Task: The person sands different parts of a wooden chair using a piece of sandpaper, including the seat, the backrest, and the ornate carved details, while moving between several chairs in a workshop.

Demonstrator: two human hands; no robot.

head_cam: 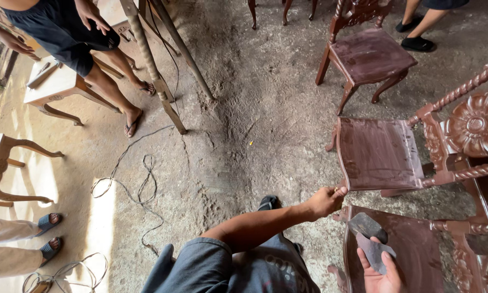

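**Hands at the dark red chairs**

The person's left hand (325, 202) reaches out to the front corner of a dark red chair (378, 154). Its fingers (339, 191) are curled shut on the edge of the seat. The right hand (380, 271) is low in the view, palm up, over the seat of a nearer chair (417, 244). It holds a bent grey sheet of sandpaper (371, 241), with the fingers closed loosely around it. The sandpaper sits just above the near chair's seat, close to its front edge.

A third chair (368, 54) of the same colour stands farther off on the dusty floor (255, 108). A thin cable (130, 184) lies in loops on the floor to the left. Pale, unpainted stools (51, 87) stand there too. Other people's legs and sandals show at the left edge and at the top.
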